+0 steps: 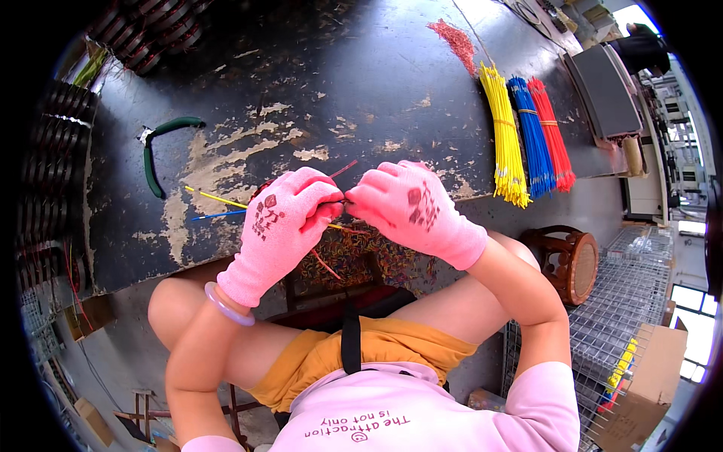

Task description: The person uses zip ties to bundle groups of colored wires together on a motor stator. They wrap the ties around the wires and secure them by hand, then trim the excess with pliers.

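Observation:
Both my hands wear pink gloves and meet just above the table's near edge. My left hand [282, 218] is closed on thin wires: a yellow wire [216, 199] and a blue wire [218, 215] stick out on its left side. Behind its knuckles shows a bit of something dark and red, mostly hidden. The fingers of my right hand [414, 207] are pinched at the left fingertips, on a thin wire end that is largely covered. A reddish wire [345, 168] pokes up between the hands. Green-handled pliers [153, 154] lie spread on the table to the left.
Bundles of yellow wires [506, 143], blue wires [535, 139] and red wires [553, 135] lie at the right, near a pile of red scraps [456, 41]. Black ring-shaped parts [56, 173] are stacked at left. Wire clippings [392, 264] gather below the edge; a wooden stool [565, 264] stands right.

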Action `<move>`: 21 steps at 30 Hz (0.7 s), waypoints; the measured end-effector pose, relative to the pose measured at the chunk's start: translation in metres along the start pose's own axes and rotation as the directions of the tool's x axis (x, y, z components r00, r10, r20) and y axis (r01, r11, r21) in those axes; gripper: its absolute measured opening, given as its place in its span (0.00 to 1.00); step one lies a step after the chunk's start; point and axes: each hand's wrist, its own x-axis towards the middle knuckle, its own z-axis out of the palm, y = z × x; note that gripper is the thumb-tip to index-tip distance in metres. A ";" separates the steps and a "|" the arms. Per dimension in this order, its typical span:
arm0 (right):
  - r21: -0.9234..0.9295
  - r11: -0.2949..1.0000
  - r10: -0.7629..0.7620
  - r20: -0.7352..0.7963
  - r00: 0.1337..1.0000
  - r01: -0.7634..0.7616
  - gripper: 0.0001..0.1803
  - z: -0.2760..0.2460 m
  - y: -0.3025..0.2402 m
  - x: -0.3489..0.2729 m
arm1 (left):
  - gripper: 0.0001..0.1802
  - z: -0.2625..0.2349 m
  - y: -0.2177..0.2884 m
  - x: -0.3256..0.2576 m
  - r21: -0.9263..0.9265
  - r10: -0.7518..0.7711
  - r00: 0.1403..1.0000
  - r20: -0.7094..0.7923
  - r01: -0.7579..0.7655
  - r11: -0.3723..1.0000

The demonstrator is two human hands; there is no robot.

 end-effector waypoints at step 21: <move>0.163 0.880 0.457 -0.030 0.889 -0.446 0.10 -0.025 -0.007 -0.020 | 0.07 -0.001 0.003 -0.001 0.025 -0.019 1.000 -0.004 0.019 0.999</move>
